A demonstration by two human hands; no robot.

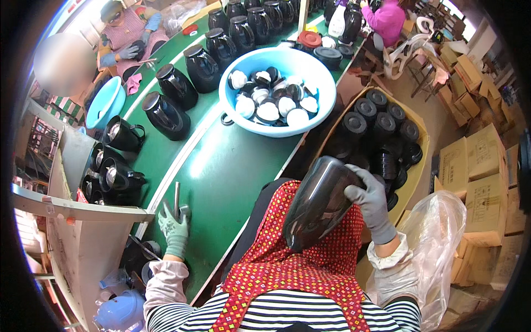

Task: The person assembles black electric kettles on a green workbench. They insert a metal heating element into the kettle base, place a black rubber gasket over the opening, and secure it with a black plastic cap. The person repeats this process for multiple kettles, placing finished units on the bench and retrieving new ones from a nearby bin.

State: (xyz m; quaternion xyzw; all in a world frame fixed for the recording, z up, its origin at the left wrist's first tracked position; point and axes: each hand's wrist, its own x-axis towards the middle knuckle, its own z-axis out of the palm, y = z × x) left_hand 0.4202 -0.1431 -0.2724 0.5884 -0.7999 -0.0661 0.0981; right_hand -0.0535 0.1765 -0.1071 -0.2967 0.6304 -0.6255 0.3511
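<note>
My right hand (369,199), in a grey glove, grips a glossy black jug (318,207) by its upper right end. The jug is tilted over my lap, in front of the red patterned apron. On the green table to the left, my left hand (175,229), in a pale glove, is closed round a slim metal rod (177,198) that sticks up past the thumb. Which kind of tool it is, I cannot tell. A blue basin (276,131) full of white and black lids (267,112) stands ahead on the table.
Black jugs (166,115) line the green table (213,166) beyond. Others lie beside a grey panel (86,238) at left. At my right, a carton (423,160) holds round black parts; a plastic bag (437,238) and boxes (487,205) adjoin. Co-workers (384,22) sit farther off.
</note>
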